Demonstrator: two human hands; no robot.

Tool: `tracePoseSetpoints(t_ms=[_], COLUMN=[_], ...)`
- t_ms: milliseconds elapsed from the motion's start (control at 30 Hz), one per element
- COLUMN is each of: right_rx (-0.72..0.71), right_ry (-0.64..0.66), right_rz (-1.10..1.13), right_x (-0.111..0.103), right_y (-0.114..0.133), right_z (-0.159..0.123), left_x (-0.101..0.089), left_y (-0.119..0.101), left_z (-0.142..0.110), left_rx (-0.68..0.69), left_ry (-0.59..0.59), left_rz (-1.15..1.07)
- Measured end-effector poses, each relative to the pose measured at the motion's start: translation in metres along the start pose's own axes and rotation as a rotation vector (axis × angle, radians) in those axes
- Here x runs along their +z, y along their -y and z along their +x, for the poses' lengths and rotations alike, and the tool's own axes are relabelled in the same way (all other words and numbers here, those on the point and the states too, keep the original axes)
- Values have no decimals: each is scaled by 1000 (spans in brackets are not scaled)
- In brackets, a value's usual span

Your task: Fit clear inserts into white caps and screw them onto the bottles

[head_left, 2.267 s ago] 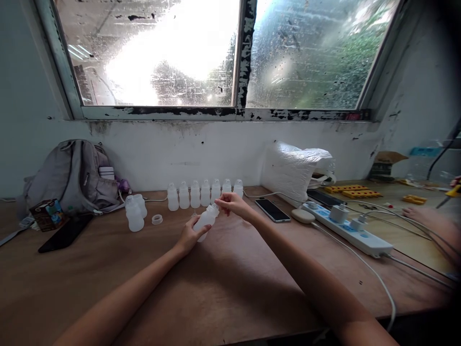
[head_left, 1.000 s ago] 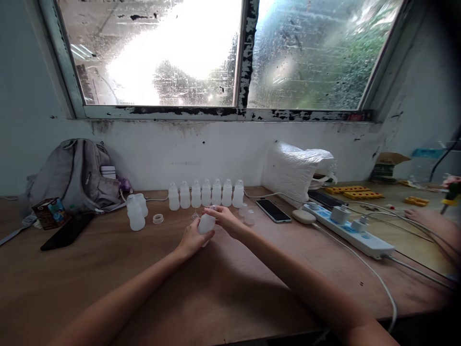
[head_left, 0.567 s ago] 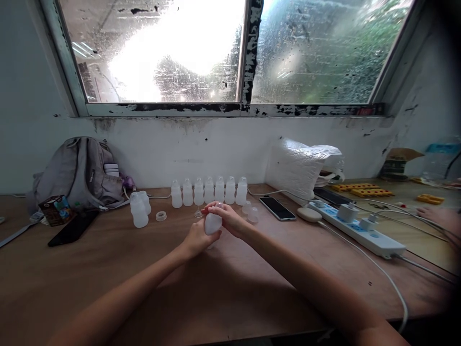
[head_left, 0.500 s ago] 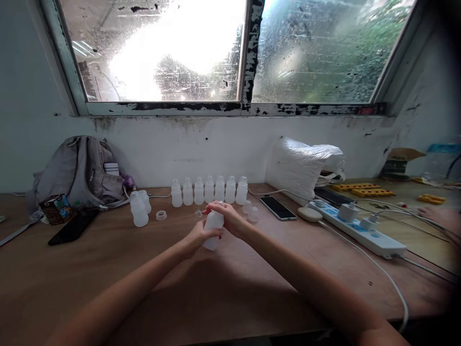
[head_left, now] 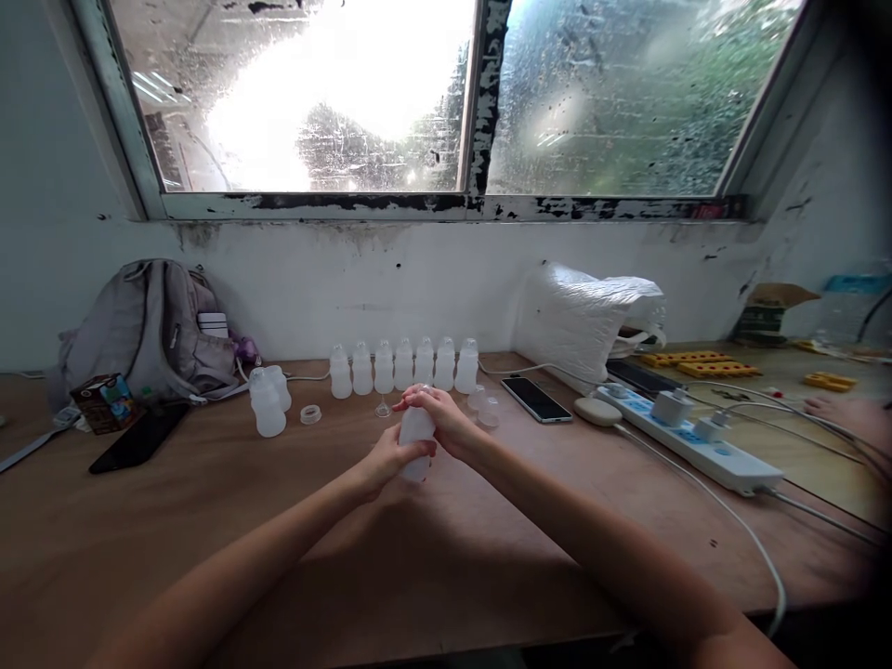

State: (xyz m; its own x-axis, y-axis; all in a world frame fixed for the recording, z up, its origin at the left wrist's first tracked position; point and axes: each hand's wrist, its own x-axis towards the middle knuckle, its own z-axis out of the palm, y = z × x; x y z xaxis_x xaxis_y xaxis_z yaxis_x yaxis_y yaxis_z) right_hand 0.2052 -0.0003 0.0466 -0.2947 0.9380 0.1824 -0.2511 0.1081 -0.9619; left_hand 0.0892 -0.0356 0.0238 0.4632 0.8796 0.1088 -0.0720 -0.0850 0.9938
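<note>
Both hands are on one frosted white baby bottle (head_left: 416,426) over the middle of the table. My left hand (head_left: 386,457) is closed round its lower body. My right hand (head_left: 440,415) wraps the top end, its fingers covering whatever sits on the neck. Behind them, several capped baby bottles (head_left: 384,370) stand in a row near the wall. A clear bottle nipple (head_left: 383,408) lies just left of my hands, and a screw ring (head_left: 310,415) lies farther left. Two more bottles (head_left: 268,409) stand beyond that ring. Clear caps (head_left: 489,412) rest right of my right hand.
A grey backpack (head_left: 150,325), a drink carton (head_left: 106,404) and a dark tablet (head_left: 139,439) are at left. At right lie a phone (head_left: 536,400), a white foil bag (head_left: 578,321) and a power strip (head_left: 697,446) with trailing cables. Another person's hand (head_left: 846,413) shows at far right.
The bottle has turned slightly more upright between my hands. My grip on it stays much the same, and the camera view has shifted a little.
</note>
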Motion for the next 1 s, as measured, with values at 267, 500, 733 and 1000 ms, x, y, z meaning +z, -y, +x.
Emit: tracePoseSetpoints(t_ms=[267,500,733,1000], right_rx=[-80,-35,437,542], right_ry=[158,-161,-133,-24], right_rz=[-347,-1150,-1333,-1247], right_x=[-13,-103,-148,-147], right_y=[19,44,44,32], right_z=[5,37,39,41], left_x=[-10,-30,-32,-29], left_y=[14,28,27,34], left_z=[10,18,14,15], left_rx=[203,165,177,152], left_ry=[-265,-395,-342,-314], left_rz=[337,347,212,211])
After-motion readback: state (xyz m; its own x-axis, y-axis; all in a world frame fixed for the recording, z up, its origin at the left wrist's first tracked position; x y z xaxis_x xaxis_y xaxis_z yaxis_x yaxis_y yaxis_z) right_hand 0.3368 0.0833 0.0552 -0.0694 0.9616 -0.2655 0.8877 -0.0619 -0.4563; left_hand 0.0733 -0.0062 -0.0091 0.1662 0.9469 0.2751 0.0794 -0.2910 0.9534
